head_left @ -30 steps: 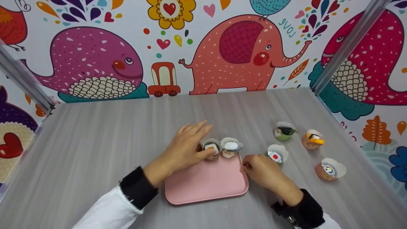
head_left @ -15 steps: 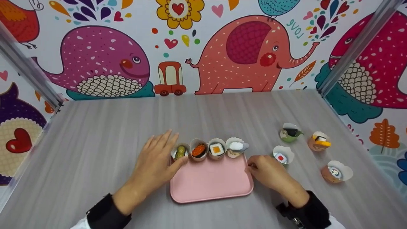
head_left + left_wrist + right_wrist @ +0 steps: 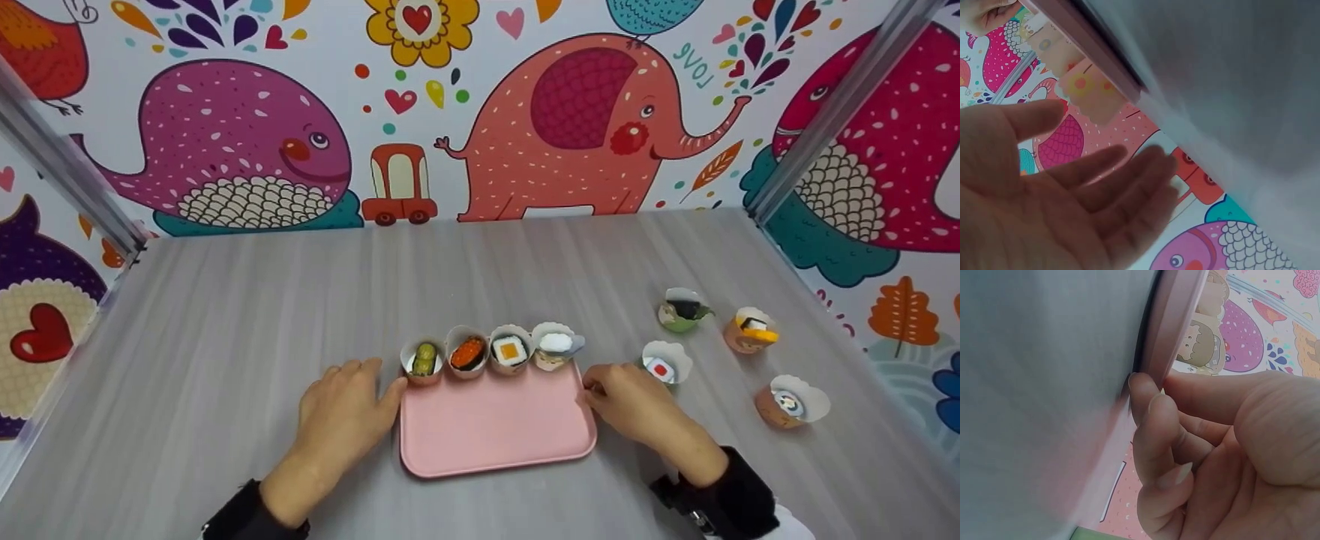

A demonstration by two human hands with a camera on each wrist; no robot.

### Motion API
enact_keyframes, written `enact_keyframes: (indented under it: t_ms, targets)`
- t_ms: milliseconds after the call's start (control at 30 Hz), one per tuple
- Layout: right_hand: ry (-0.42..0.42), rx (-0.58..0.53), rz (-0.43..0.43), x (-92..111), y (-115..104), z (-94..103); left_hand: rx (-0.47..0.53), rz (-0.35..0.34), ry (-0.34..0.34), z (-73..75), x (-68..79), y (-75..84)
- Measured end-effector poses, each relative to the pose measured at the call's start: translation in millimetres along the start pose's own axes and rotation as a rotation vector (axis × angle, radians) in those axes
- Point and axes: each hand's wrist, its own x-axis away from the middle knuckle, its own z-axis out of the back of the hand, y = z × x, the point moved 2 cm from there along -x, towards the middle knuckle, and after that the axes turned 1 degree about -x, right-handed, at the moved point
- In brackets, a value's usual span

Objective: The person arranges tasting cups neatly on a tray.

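Note:
A pink tray [image 3: 495,427] lies on the table, with several paper cups of toy-like sushi along its far edge. They hold a green-topped piece [image 3: 424,360], an orange roe piece [image 3: 468,353], a white piece with a yellow square [image 3: 510,349] and a white-topped piece [image 3: 556,343]. My right hand [image 3: 641,412] pinches the tray's right rim; in the right wrist view the thumb [image 3: 1207,394] is at the rim and curled fingertips [image 3: 1143,385] are at its underside. Beside the tray's left edge is my left hand [image 3: 337,420], fingers loosely extended, its thumb near the green-topped cup.
To the right stand more sushi cups: a green one with a dark filling [image 3: 682,311], an orange one [image 3: 751,331], a red-centred one [image 3: 664,366] and a brown one [image 3: 787,403]. A cartoon-printed wall [image 3: 300,97] closes off the table's back.
My left hand has moved left off the cups to the tray's left side, uncovering the row. The right hand has stayed at the right rim. The head view has shifted slightly.

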Motion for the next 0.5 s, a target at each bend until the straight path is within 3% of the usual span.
enact_keyframes:
  t_ms: [300,500]
  targets:
    - [-0.004,0.003,-0.004,-0.6,-0.8,-1.8,0.023,0.064,-0.118,-9.4,1.2,-1.7]
    - [0.002,0.028,-0.011,0.8,-1.0,-1.2,0.035,0.05,-0.174,-11.9,1.0,3.0]
